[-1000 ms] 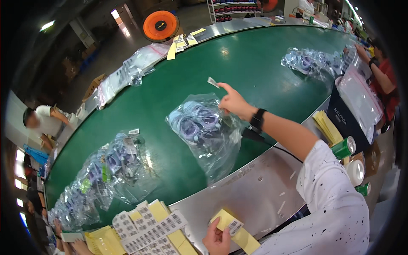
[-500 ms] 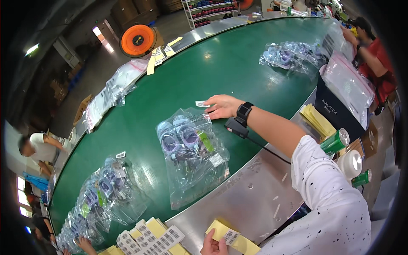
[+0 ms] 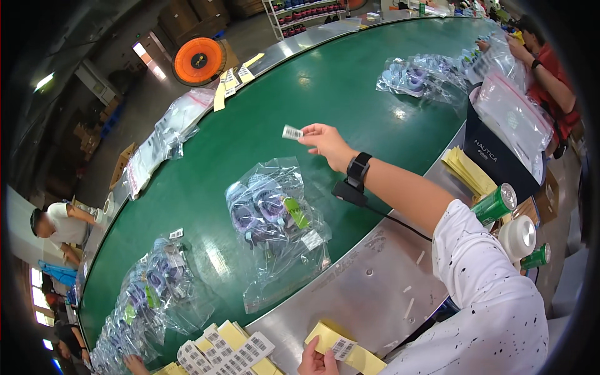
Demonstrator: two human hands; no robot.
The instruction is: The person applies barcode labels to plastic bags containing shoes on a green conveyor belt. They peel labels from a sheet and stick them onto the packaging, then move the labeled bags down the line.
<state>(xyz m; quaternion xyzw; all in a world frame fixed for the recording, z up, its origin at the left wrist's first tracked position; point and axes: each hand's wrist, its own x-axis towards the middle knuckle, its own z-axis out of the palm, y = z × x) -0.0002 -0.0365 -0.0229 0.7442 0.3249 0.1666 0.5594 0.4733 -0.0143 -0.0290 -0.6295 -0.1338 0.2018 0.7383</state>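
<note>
My right hand point(image 3: 328, 147), a black band on its wrist, pinches a small white barcode label point(image 3: 292, 132) between thumb and fingertips. It is raised above the green belt, just beyond a clear plastic bag point(image 3: 275, 265) holding a pair of light blue and purple shoes point(image 3: 257, 209). A green tag and a white label show on that bag. Low in the view, my left hand point(image 3: 317, 361) grips a yellow backing strip point(image 3: 362, 361) with a barcode label on it. Its lower part is cut off by the frame edge.
More bagged shoes point(image 3: 150, 281) lie in a row at the left, with another person's hand point(image 3: 134, 364) there. Label sheets point(image 3: 234, 353) rest at the near edge. Bagged shoes point(image 3: 415, 78), a dark box point(image 3: 500, 153) of plastic bags and green cans point(image 3: 497, 203) are at the right.
My right hand has moved up and away from the shoe bag, and the label in it now faces me more fully. My left hand keeps its grip on the yellow strip.
</note>
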